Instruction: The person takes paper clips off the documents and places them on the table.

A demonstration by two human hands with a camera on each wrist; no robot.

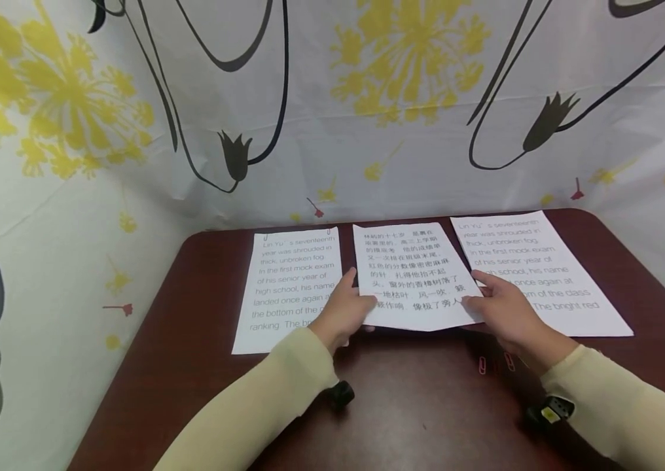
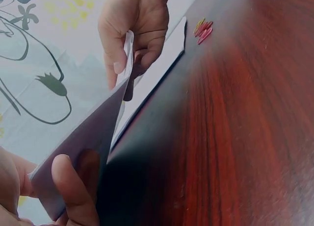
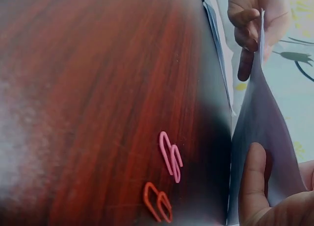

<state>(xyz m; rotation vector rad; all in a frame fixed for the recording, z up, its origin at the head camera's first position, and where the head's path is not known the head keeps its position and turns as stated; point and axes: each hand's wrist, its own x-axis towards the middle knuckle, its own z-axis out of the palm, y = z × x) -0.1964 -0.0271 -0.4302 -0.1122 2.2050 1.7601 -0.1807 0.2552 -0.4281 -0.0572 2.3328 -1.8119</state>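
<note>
Both hands hold a sheet of paper printed with Chinese text, raised and tilted over the table. My left hand pinches its lower left edge, thumb on the printed face and fingers behind. At the lower right edge, my right hand pinches it the same way. In the right wrist view the blank back of the paper stands nearly edge-on, with a finger lying along it. Beneath my right wrist, a pink paper clip and an orange paper clip lie on the wood.
An English-text sheet lies at the left with clips along its top edge. Another English-text sheet lies at the right, partly behind my right hand. The dark red wooden table meets a patterned curtain at the back.
</note>
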